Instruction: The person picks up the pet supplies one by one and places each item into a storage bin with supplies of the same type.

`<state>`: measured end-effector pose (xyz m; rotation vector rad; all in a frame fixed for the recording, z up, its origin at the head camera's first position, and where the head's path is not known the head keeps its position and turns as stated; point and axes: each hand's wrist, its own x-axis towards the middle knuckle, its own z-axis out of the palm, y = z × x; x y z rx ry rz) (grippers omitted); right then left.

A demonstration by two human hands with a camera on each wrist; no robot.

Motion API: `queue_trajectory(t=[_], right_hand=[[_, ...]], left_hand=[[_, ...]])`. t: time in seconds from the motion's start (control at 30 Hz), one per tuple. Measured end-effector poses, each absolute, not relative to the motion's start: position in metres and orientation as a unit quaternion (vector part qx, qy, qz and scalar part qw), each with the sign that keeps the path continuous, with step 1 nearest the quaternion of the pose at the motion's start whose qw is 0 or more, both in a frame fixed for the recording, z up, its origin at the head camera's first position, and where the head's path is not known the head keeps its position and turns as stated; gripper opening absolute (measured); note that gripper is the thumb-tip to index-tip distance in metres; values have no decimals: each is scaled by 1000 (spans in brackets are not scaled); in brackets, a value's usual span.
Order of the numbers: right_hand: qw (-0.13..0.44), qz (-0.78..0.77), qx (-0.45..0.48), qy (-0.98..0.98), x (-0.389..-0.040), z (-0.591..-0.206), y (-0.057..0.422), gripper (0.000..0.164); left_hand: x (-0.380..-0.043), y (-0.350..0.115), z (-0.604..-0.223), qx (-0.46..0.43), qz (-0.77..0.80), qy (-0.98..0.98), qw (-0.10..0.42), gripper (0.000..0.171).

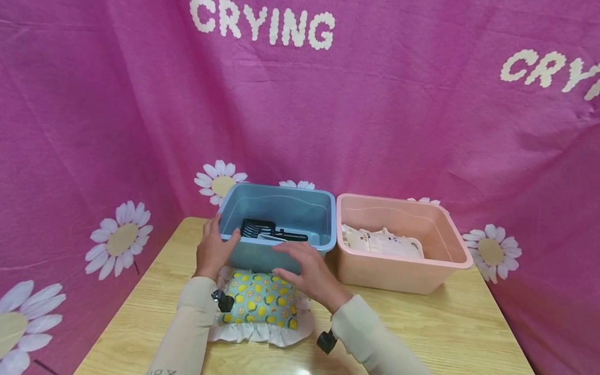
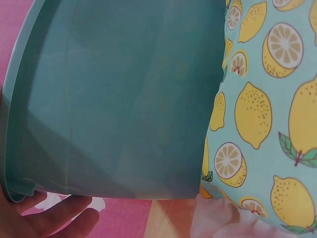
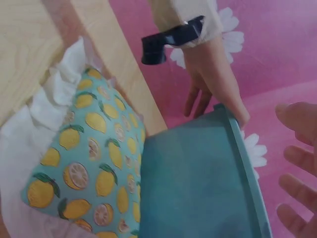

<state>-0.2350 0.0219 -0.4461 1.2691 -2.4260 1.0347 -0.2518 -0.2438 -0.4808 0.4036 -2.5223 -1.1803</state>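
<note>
A blue plastic bin (image 1: 281,255) stands on the table, with black slotted utensils (image 1: 258,227) lying inside. My left hand (image 1: 212,252) is at its front left corner, thumb near the front rim and fingers outside the left wall. The right wrist view shows that hand (image 3: 214,74) touching the rim corner, its fingers loosely extended. Just in front of the bin's front rim, my right hand (image 1: 315,271) has its fingers spread and holds nothing. A lemon-print cushion (image 1: 260,299) with a white ruffle lies between my forearms, against the bin's front wall.
To the right stands a pink bin (image 1: 389,273) beside the blue one, with a whitish printed cloth item (image 1: 382,244) in it. The wooden table (image 1: 140,333) meets a magenta curtain (image 1: 375,104) with daisies behind and at both sides.
</note>
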Motion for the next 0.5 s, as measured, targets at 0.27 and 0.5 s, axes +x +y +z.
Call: queue_trajectory(t=[0.27, 0.5], right_hand=[[69, 356, 425, -829, -228, -460, 10, 44], [58, 348, 417, -838, -228, -477, 3, 43]], left_hand=[[-253, -247, -483, 139, -409, -885, 170, 77], [-255, -248, -485, 136, -398, -890, 179, 77]])
